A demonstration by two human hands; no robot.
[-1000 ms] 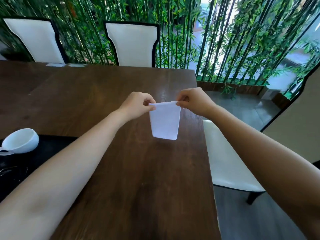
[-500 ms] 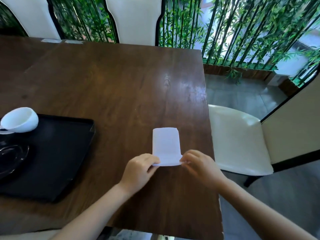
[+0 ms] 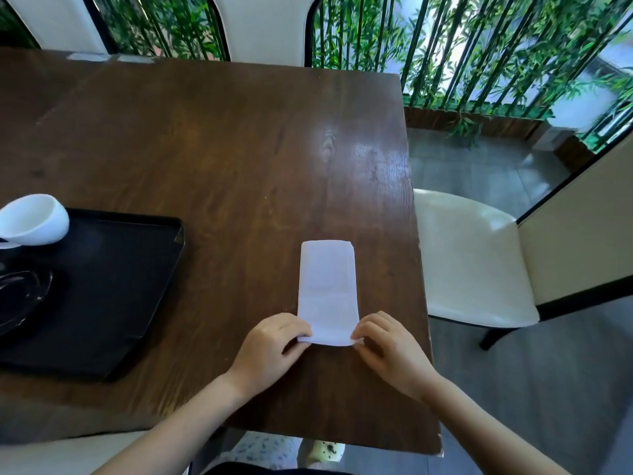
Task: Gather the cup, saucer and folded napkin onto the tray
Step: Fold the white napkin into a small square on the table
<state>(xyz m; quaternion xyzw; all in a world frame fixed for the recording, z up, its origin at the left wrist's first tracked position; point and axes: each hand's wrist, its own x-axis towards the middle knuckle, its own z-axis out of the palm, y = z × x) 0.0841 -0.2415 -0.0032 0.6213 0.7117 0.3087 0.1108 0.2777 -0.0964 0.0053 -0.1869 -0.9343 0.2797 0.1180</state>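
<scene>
A white folded napkin (image 3: 327, 289) lies flat on the dark wooden table (image 3: 219, 149), near its right edge. My left hand (image 3: 270, 347) pinches the napkin's near left corner and my right hand (image 3: 387, 347) pinches its near right corner. To the left sits a black tray (image 3: 113, 289). A white cup (image 3: 34, 219) rests tilted on the tray's far left part. A dark glass saucer (image 3: 20, 296) lies on the tray at the frame's left edge, partly cut off.
The table's right edge runs just right of the napkin, with a cream chair seat (image 3: 469, 258) beyond it. Two white-backed chairs (image 3: 263, 25) stand at the far side before a bamboo screen. My lap shows below the table's near edge.
One second ago both hands held the napkin hanging in the air farther out. They have brought it down and towards me, and it now lies flat on the table.
</scene>
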